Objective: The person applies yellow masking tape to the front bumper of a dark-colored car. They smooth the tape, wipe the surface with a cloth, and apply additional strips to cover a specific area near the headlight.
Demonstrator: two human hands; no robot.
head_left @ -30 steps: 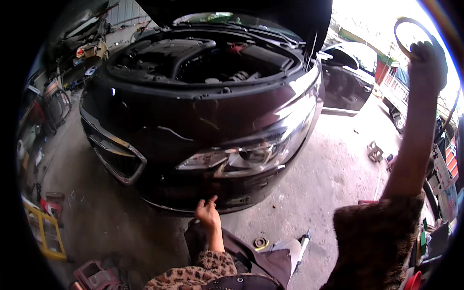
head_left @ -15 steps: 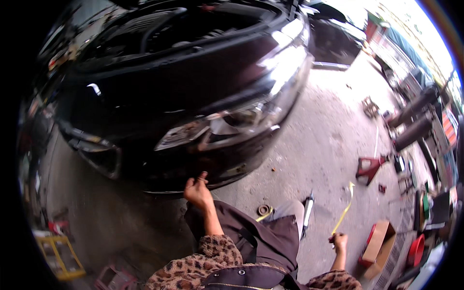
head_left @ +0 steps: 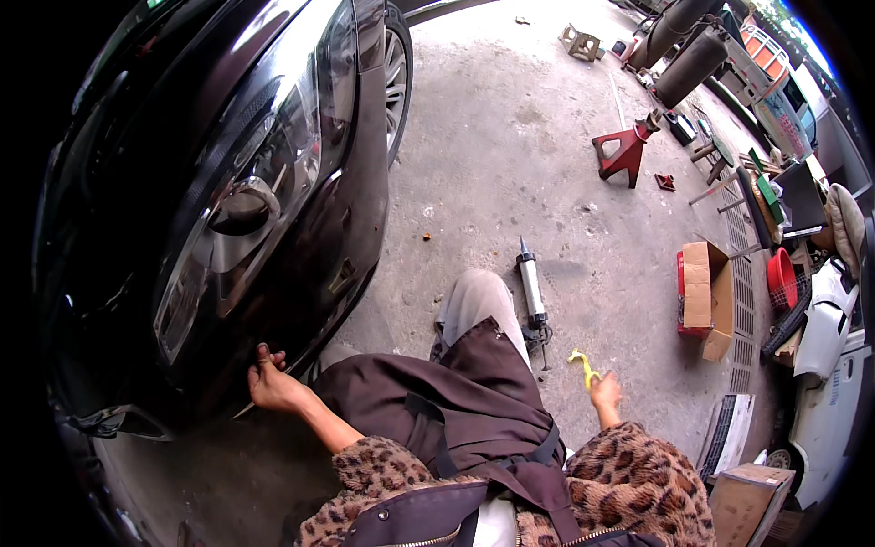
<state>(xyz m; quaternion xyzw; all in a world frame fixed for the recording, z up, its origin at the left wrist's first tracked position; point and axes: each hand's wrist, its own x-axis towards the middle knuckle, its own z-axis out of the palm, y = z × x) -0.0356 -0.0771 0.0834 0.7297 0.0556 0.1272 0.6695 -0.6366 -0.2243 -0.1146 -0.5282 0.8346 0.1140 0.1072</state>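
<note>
My left hand (head_left: pixel 273 381) is beside the black car's front bumper (head_left: pixel 296 333), below the headlight (head_left: pixel 241 219). Its thumb and fingers are pinched together, and a thin pale sliver shows at its lower side; I cannot make out what it is. Over the floor on the right, my right hand (head_left: pixel 605 394) grips a strip of yellow tape (head_left: pixel 585 366), which curls up from the fingers. A caulking gun (head_left: pixel 533 292) with a pale tube lies beside my knee, its nozzle pointing away from me.
A red jack stand (head_left: pixel 624 155) stands on the concrete floor at the right. Nearer is an open cardboard box (head_left: pixel 700 296), with a red basket (head_left: pixel 781 278) past it. Dark cylinders (head_left: pixel 690 68) and a small stool (head_left: pixel 581 43) are farther back. My apron (head_left: pixel 392 387) covers my lap.
The view has swung right, so the car sits farther left. The tape strip, stretched long before, is now short and curled at my right hand. My left hand stays by the bumper.
</note>
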